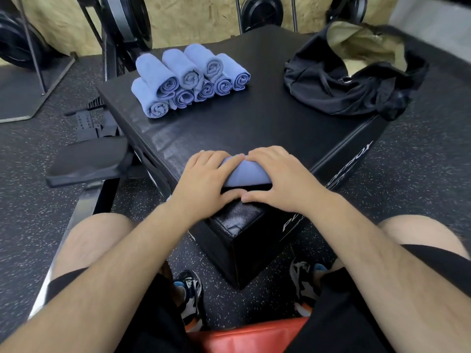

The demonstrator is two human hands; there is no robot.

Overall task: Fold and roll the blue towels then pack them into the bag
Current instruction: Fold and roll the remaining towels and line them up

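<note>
A red seat (254, 335) edge sits lowest in view, with 2 bare knees, black shorts and 2 shoes (190, 286) on a speckled floor. A black padded box (254, 123) stands in front of the knees, one corner pointing at the person.

At that near corner lies a blue towel (246, 174), partly rolled. The left hand (201, 177) and right hand (280, 174) are side by side on it, fingers curled over the top of the roll and thumbs tucked against its near side, so both hands clasp it.

The step in hand looks like rolling this towel. To do it well, press evenly with both hands, keep the ends level so the roll does not cone, and keep it tight until the loose edge is underneath.

Towards the box's far left edge, about 8 finished rolls (190, 77) are stacked in 2 layers, spiral ends facing the person. At the far right corner a black bag (331, 90) slumps with its mouth open and a pale lining showing; no towel is visible inside.

A bench (86, 159) sits left of the box, and weight plates (262, 11) stand behind.
</note>
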